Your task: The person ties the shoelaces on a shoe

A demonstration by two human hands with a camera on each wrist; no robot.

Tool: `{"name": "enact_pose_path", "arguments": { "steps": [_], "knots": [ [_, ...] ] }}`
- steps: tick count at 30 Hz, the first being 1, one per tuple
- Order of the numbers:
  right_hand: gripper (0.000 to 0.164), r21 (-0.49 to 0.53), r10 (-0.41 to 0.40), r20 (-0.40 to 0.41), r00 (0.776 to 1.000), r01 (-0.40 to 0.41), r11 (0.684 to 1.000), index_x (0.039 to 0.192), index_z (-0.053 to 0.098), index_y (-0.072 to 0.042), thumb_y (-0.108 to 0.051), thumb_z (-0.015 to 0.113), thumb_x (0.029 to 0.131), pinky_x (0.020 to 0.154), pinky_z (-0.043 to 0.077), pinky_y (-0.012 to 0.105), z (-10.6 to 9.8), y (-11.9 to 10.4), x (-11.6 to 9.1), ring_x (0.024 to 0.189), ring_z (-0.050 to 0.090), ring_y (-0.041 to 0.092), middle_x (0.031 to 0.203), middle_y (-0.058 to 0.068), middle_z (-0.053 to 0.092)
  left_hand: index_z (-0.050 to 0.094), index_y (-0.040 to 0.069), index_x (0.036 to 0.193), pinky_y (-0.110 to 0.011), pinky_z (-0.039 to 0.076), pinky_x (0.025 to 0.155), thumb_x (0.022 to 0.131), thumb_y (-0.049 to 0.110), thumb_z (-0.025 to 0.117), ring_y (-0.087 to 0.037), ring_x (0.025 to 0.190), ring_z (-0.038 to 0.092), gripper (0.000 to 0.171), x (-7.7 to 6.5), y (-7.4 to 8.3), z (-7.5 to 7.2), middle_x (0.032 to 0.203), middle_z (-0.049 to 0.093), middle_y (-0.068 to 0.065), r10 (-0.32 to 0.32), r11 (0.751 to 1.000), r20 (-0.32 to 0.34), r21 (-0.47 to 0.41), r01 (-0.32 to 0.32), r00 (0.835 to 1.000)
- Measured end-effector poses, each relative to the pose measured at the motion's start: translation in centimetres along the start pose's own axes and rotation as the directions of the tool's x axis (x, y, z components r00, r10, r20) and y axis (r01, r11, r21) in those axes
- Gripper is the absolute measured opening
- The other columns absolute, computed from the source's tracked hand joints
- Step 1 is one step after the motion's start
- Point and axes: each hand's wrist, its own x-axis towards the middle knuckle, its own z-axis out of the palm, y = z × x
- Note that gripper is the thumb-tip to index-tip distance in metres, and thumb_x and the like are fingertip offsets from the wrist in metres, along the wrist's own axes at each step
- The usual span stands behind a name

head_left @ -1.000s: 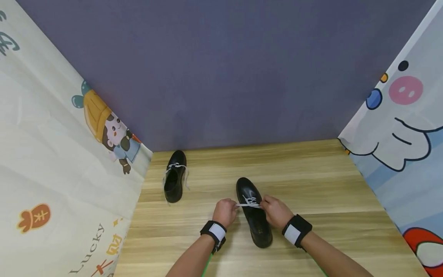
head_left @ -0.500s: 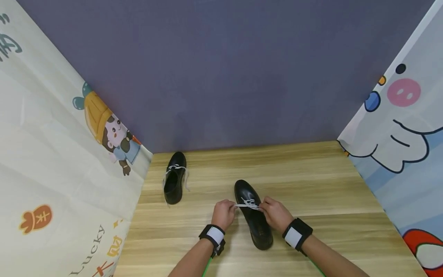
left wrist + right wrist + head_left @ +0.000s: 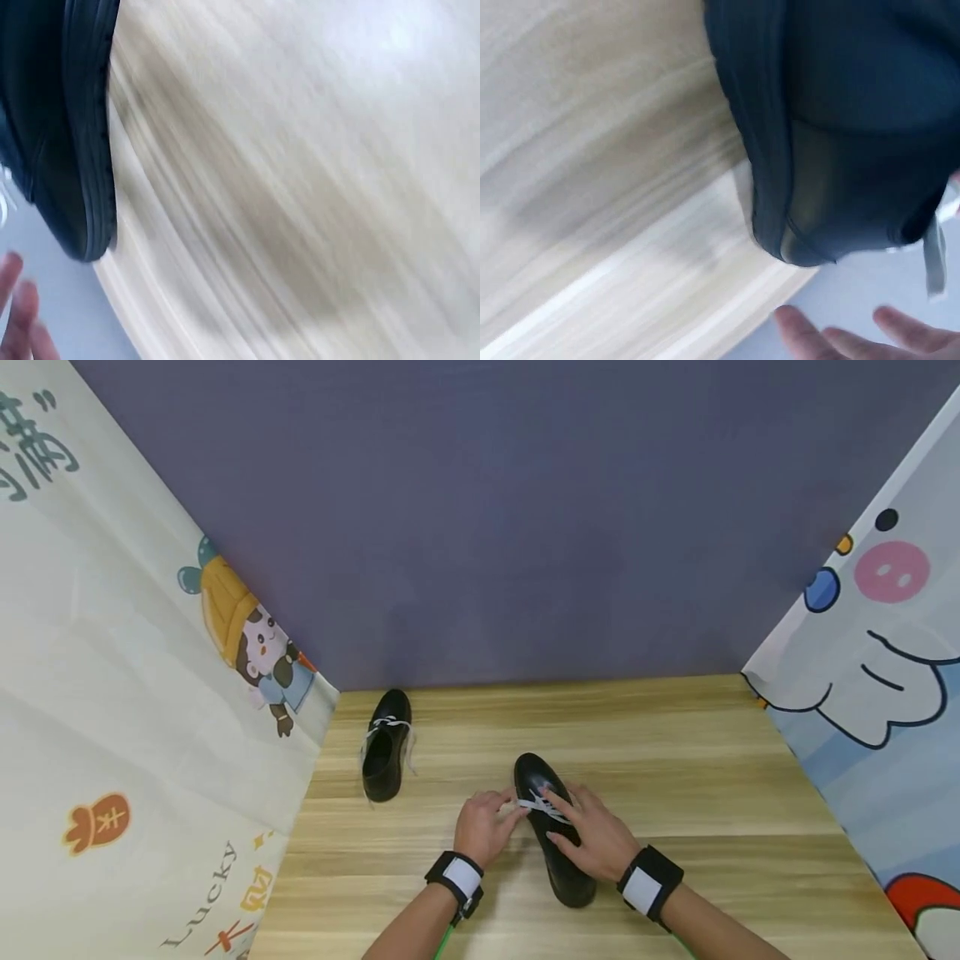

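Note:
A black leather shoe [image 3: 566, 868] with white laces stands on the wood-grain floor, toe pointing away. At its left side my left hand [image 3: 480, 831] pinches the white shoelace [image 3: 534, 806] between thumb and forefinger. My right hand [image 3: 600, 839] lies over the right side of the shoe with its fingers spread, the fingertips close to the lacing. The left wrist view shows the shoe's side [image 3: 75, 135] and several blurred fingertips [image 3: 26, 300] past the toe. In the right wrist view, a loose lace end [image 3: 934, 259] hangs beyond the shoe, near extended fingers [image 3: 799, 330].
A second black shoe [image 3: 385, 760], its white laces loose, stands at the back left near the grey-blue wall [image 3: 480, 527]. Printed cartoon sheets border the wood-grain surface [image 3: 675, 760] on the left [image 3: 135, 693] and right [image 3: 900, 710].
My right hand has let go of the lace and spread its fingers over the shoe. The left hand's thumb has come further over the lace. The head view has shifted slightly.

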Motion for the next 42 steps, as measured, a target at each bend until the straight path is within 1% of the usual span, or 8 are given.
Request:
{"name": "enact_pose_path", "arguments": {
  "steps": [3,8,12,17,23,29,35,42],
  "knots": [
    [0.075,0.012,-0.030,-0.008,1.000,0.030,0.999,0.150,0.048,-0.028,-0.045,0.078,0.084,0.071,0.056,0.053,0.6,-0.1,-0.4,0.128,0.048,0.049,0.150,0.024,0.042,0.074,0.012,0.118,-0.040,0.050,0.080,0.086,0.041,0.078,-0.022,0.097,0.066,0.044,0.3,-0.8,-0.6,0.107,0.074,-0.003,-0.002,0.998,-0.050,0.065,0.006,0.999],
    [0.092,0.004,-0.043,0.013,0.999,0.043,0.999,0.152,0.044,-0.029,-0.053,0.085,0.073,0.068,0.056,0.059,1.3,-0.2,-1.0,0.132,0.035,0.063,0.158,0.025,0.028,0.064,0.011,0.133,-0.054,0.042,0.094,0.086,0.043,0.076,-0.031,0.120,0.054,0.058,0.9,-2.7,-1.9,0.131,0.063,-0.009,-0.059,0.988,-0.086,0.136,0.070,0.995],
    [0.093,0.022,-0.018,0.024,1.000,0.017,1.000,0.153,0.042,-0.031,-0.052,0.085,0.074,0.067,0.056,0.058,1.3,-0.8,-1.1,0.134,0.032,0.063,0.160,0.024,0.024,0.058,0.009,0.138,-0.064,0.037,0.098,0.085,0.041,0.077,-0.039,0.131,0.046,0.066,1.1,-3.9,-2.9,0.143,0.053,-0.015,-0.127,0.980,-0.103,0.143,0.141,0.987],
    [0.090,0.047,0.024,0.076,0.997,-0.027,0.999,0.154,0.041,-0.033,-0.051,0.083,0.077,0.063,0.056,0.058,1.6,-1.4,-1.9,0.135,0.030,0.064,0.161,0.024,0.021,0.048,0.004,0.145,-0.070,0.034,0.100,0.087,0.037,0.077,-0.047,0.137,0.038,0.073,0.3,-4.0,-2.7,0.152,0.042,-0.020,-0.208,0.976,-0.028,0.058,0.209,0.978],
    [0.087,0.044,0.031,0.072,0.997,-0.034,0.998,0.152,0.044,-0.029,-0.043,0.085,0.078,0.075,0.054,0.061,2.8,-1.7,-2.3,0.132,0.036,0.063,0.158,0.027,0.025,0.038,-0.001,0.150,-0.072,0.032,0.101,0.089,0.033,0.075,-0.052,0.140,0.030,0.079,-0.6,-2.9,-1.7,0.157,0.031,-0.023,-0.244,0.968,0.069,-0.040,0.247,0.967],
    [0.074,0.018,0.021,0.008,1.000,-0.021,1.000,0.145,0.054,-0.020,-0.029,0.083,0.078,0.078,0.055,0.056,3.5,-1.9,-1.6,0.130,0.042,0.055,0.153,0.028,0.032,0.037,-0.003,0.149,-0.069,0.038,0.097,0.090,0.028,0.075,-0.046,0.139,0.035,0.077,-1.5,-3.3,-1.5,0.155,0.034,-0.025,-0.308,0.951,0.073,0.010,0.308,0.949],
    [0.068,0.009,0.055,0.037,0.998,-0.056,0.998,0.145,0.054,-0.019,-0.031,0.079,0.083,0.076,0.055,0.053,3.9,-2.4,0.0,0.133,0.040,0.053,0.155,0.027,0.031,0.039,-0.004,0.148,-0.071,0.037,0.094,0.090,0.025,0.075,-0.046,0.137,0.037,0.074,-2.1,-4.4,-2.1,0.153,0.036,-0.025,-0.344,0.939,0.041,0.013,0.343,0.938],
    [0.067,0.003,0.133,0.069,0.989,-0.133,0.991,0.147,0.052,-0.020,-0.034,0.075,0.087,0.057,0.053,0.044,4.5,-3.2,3.0,0.134,0.039,0.054,0.156,0.026,0.028,0.040,-0.003,0.147,-0.070,0.038,0.093,0.088,0.025,0.077,-0.046,0.136,0.038,0.075,-2.2,-5.4,-2.8,0.151,0.038,-0.025,-0.359,0.933,-0.017,0.013,0.359,0.933]
  ]
}}
